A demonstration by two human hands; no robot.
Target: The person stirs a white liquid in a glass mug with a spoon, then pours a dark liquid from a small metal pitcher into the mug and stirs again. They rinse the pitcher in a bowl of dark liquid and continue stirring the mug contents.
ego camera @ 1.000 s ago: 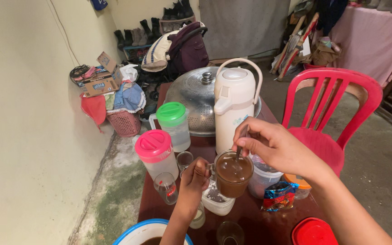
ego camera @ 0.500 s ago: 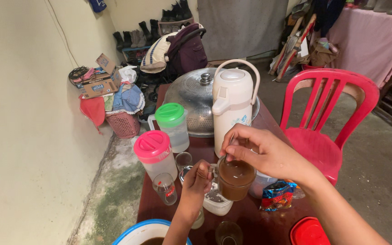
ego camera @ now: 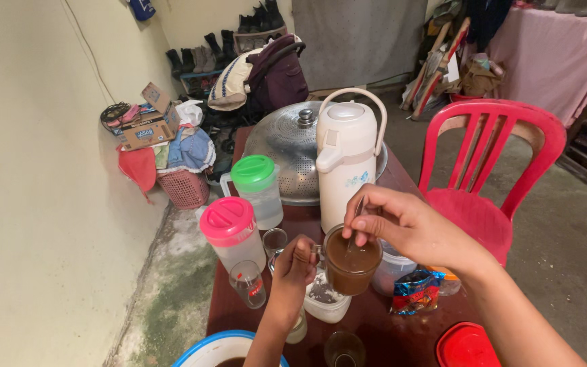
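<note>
Holding a clear glass mug full of brown drink [ego camera: 352,261], the left hand [ego camera: 295,264] has its fingers curled tight around the handle at the mug's side. The mug is up in the air, just over the dark red table [ego camera: 375,319], right in front of the tall white pump flask [ego camera: 346,162].

The right hand [ego camera: 402,221] is above the mug. Its fingertips pinch the top of a thin metal spoon [ego camera: 354,228], and the spoon's end dips into the drink.

The mug looks hard and smooth. Glass can break if it drops, and it may be slippery when wet. It is nearly full, so it is probably a bit heavy and could spill if it tips. The handle looks like the best place to hold it, as the drink may be hot.

Near the left hand stand a jug with a pink lid [ego camera: 232,232], a jug with a green lid [ego camera: 258,190] and a small empty glass [ego camera: 247,283]. A red plastic chair [ego camera: 484,183] sits beside the table.
</note>
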